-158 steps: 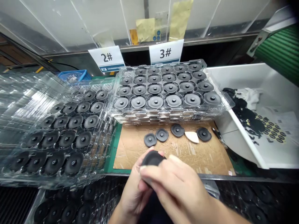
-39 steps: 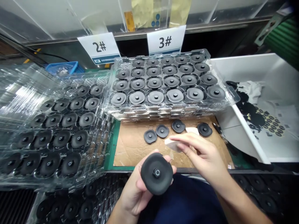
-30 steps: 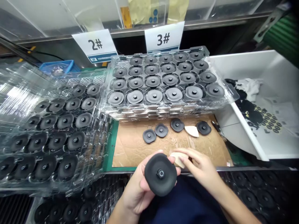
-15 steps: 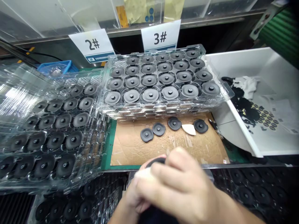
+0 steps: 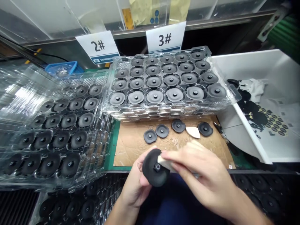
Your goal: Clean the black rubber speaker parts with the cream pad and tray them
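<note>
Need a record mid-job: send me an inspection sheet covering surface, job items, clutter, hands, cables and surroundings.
Surface: brown cardboard on a green bench top.
Job items: black disc and white wedge, both held; four loose discs and a second wedge on the cardboard.
Clutter: black pieces in the white bin, right.
Hands: left hand grips the black disc; right hand pinches the white wedge at the disc's face.
Cables: one dark cable, back left.
Surroundings: disc-filled clear trays, 2# sign, 3# sign, blue box.

L wht sign (image 5: pixel 97 47): "2#"; R wht sign (image 5: pixel 165 38): "3#"; sm. print (image 5: pixel 106 58) illeg.
</note>
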